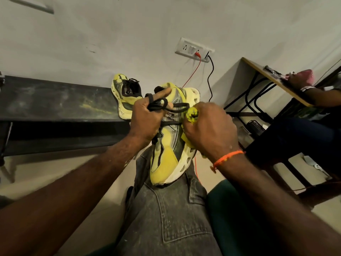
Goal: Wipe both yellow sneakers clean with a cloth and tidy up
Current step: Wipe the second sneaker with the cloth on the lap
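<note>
- So the left hand (147, 117) grips the black laces (158, 106) of a yellow sneaker (166, 154), fingers curled round them, index finger sticking out toward the collar.
- The right hand (210, 130) pinches a bunched yellow cloth (191, 115) against the sneaker's side, near the logo.
- That sneaker sits toe-down on the person's knee, on grey jeans (166, 218).
- The second yellow sneaker (123, 97) sits apart, tipped on the end of a dark bench (55, 100) by the wall.
- There's a wall socket (193, 49) behind, with red and black cables plugged in.
- Another person's hand rests on a wooden table (273, 80) at far right.
</note>
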